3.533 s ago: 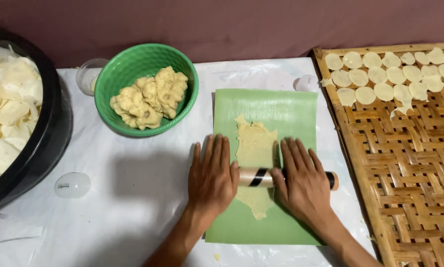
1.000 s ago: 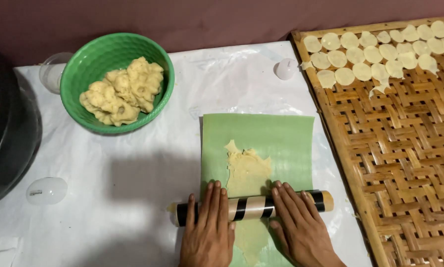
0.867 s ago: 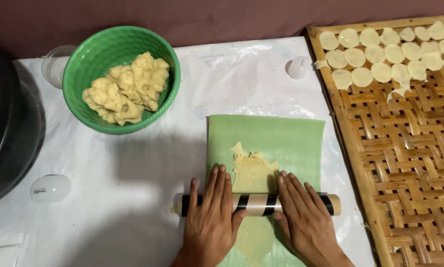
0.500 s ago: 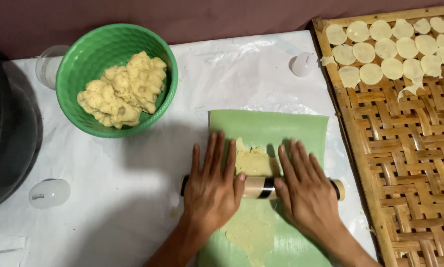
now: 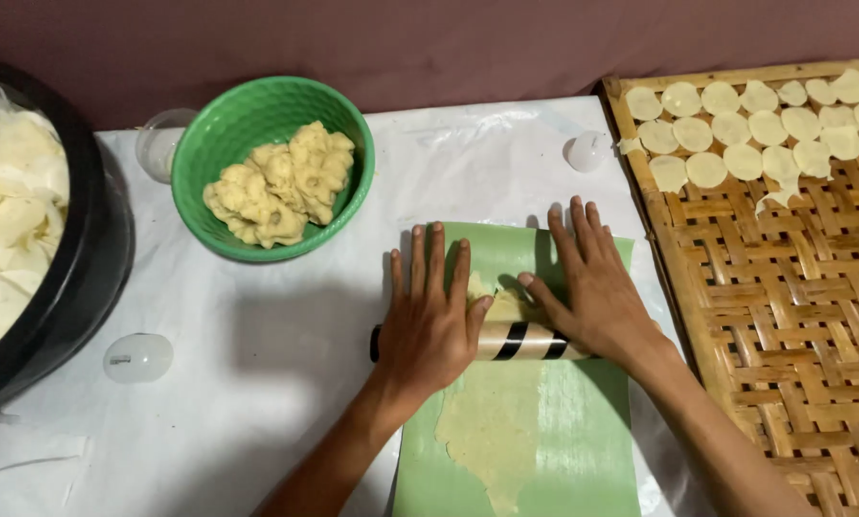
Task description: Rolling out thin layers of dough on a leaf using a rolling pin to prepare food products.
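Fingers of both our hands, left (image 5: 431, 321) and right (image 5: 597, 292), lie flat and spread, pressing rather than gripping a banded rolling pin (image 5: 520, 341) across soft, tearable dough (image 5: 497, 421) on the green sheet (image 5: 583, 431), at six o'clock from centre.

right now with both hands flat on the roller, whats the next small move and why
Probably draw the striped cylindrical rolling pin back toward the body. Both the left hand and right hand press it near the far end of the green mat, and the thin pale dough sheet looks ragged-edged and uneven.
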